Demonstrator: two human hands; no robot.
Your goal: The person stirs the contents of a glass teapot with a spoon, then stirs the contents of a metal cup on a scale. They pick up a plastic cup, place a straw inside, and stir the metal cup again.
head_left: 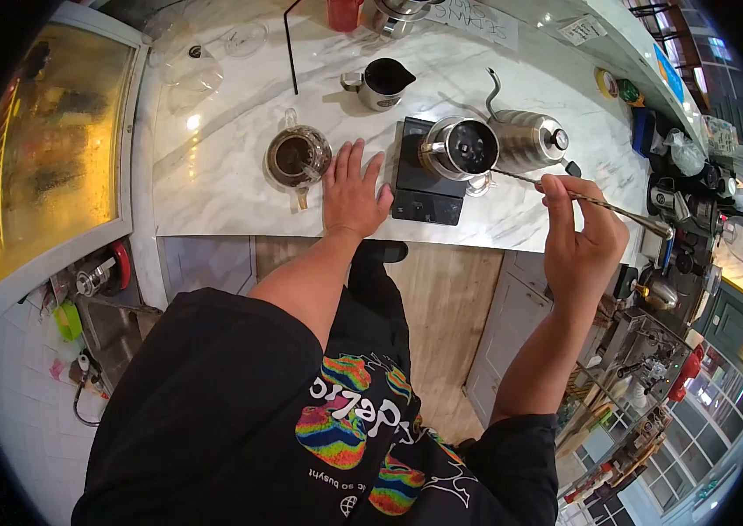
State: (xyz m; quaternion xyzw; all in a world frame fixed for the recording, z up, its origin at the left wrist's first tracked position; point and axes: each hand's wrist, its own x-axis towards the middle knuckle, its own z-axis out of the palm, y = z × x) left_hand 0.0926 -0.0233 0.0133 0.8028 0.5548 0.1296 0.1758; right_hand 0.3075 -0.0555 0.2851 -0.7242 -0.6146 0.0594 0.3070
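My right hand (pixel 583 219) pinches a long bar spoon (pixel 630 213) with a twisted shaft. The thin end of the shaft reaches the rim of a steel vessel (pixel 448 147) holding dark liquid; whether it dips in is too small to tell. That vessel stands over a black scale (pixel 424 197), with a clear glass handle showing below. Flat on the counter, fingers stretched, my left hand (pixel 355 195) holds nothing. Just left of it is a glass pot (pixel 319 149) with dark coffee inside, close to my fingers. A steel gooseneck kettle (pixel 525 145) stands right of the vessel.
A steel pitcher (pixel 383 88) stands farther back on the marble counter (pixel 222 197). Behind it are a red cup (pixel 345 13) and a handwritten paper sign (pixel 481 22). Clear glassware (pixel 196 70) sits at the back left, beside a yellow-lit glass door (pixel 56 149).
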